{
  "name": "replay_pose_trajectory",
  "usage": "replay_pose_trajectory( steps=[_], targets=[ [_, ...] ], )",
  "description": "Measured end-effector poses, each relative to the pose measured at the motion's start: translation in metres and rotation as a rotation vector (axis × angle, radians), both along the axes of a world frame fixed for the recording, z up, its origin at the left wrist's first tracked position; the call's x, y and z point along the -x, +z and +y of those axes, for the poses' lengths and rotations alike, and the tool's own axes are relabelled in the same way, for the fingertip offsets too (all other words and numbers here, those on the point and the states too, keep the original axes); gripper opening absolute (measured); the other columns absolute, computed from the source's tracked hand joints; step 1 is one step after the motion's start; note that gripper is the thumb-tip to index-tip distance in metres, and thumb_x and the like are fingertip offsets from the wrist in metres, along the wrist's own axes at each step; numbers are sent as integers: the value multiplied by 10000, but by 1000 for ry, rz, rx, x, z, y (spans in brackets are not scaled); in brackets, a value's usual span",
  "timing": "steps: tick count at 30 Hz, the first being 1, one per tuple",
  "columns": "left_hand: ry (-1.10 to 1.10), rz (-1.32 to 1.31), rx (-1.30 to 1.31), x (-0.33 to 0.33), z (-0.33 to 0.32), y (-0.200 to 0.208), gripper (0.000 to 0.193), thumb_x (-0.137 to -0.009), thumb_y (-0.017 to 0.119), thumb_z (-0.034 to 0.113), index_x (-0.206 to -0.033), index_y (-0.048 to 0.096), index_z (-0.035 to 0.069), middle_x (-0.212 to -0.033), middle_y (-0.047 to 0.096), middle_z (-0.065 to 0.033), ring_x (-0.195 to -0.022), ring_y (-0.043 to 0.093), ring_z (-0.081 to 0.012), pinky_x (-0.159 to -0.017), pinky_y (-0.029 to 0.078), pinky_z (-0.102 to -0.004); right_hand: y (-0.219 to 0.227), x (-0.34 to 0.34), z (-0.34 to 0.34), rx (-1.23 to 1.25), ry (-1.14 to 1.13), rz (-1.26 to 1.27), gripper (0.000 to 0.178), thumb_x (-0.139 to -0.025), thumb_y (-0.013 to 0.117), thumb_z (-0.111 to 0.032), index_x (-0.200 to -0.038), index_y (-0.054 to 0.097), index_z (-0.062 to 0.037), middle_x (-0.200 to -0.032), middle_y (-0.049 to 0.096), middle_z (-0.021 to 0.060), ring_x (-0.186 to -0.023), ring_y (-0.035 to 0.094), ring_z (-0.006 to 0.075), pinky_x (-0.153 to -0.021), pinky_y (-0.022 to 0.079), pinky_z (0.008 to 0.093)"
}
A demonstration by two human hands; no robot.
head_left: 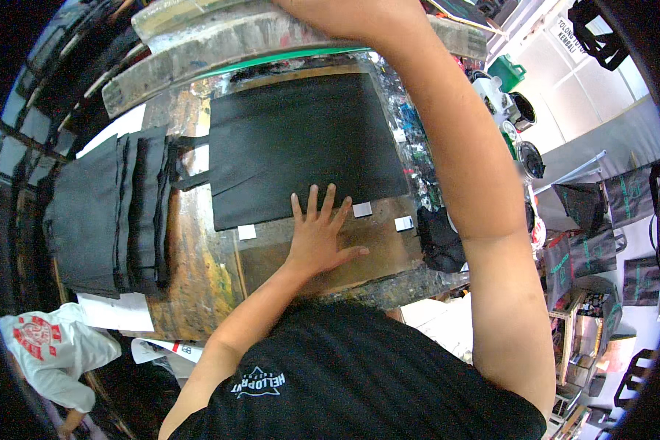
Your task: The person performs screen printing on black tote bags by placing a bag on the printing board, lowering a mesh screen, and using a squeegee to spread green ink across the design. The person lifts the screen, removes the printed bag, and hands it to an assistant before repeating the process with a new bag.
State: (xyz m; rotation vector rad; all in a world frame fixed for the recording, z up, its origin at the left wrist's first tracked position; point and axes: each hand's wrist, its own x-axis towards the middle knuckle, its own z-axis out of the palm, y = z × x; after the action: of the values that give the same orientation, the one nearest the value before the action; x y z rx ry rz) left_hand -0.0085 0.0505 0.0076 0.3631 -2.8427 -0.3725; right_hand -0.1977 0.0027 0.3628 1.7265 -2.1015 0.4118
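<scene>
A black fabric bag (304, 147) lies flat on a brown board (271, 268), its handles (192, 161) pointing left. Spread across the bag's near edge are the fingertips of my left hand (319, 231), its palm over the board. Small white tabs (248, 232) sit along that same edge. My right arm reaches far forward over the right side; my right hand (345, 13) is cut off by the top edge, near a paint-stained frame (271, 62) beyond the bag. Its fingers are out of sight. To the left is a stack of black fabric bags (88, 216).
White sheets (117, 312) show under the stack. Along the right edge stand a green jug (507, 73) and open tubs (529, 158). A crumpled black cloth (440, 238) lies right of the board. Printed bags (592, 253) hang at far right. A person in white (62, 345) is lower left.
</scene>
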Motion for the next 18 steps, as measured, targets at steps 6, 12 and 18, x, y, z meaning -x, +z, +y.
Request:
replay_pose_trajectory(
  steps=[6,12,18],
  targets=[
    [-19,-6,-16,-3,1,1,1121,-843,458,915,-1610,429,98,-1712,246,-237,-1586,122,-505,-1207,5,-765,7,-1,-6,-53,17,-84,807,-1068,349,-701,-1236,679,16,-1092,750,173,-980,709,198,-680,587,317],
    [-29,-13,-42,-5,7,-5,1134,-841,483,902,-1618,400,80,-1706,271,-233,-1581,182,-480,-1242,55,-712,-6,-4,-3,22,2,-35,770,-1069,346,-702,-1107,696,-17,-967,728,121,-869,671,176,-650,545,318],
    [63,99,-109,-8,-16,18,1120,-812,568,876,-1563,475,51,-1607,443,-246,-1518,380,-398,-1260,211,-587,-30,15,-17,376,60,217,656,-962,561,-695,-890,735,-67,-837,727,214,-796,717,401,-735,522,519]
  ],
)
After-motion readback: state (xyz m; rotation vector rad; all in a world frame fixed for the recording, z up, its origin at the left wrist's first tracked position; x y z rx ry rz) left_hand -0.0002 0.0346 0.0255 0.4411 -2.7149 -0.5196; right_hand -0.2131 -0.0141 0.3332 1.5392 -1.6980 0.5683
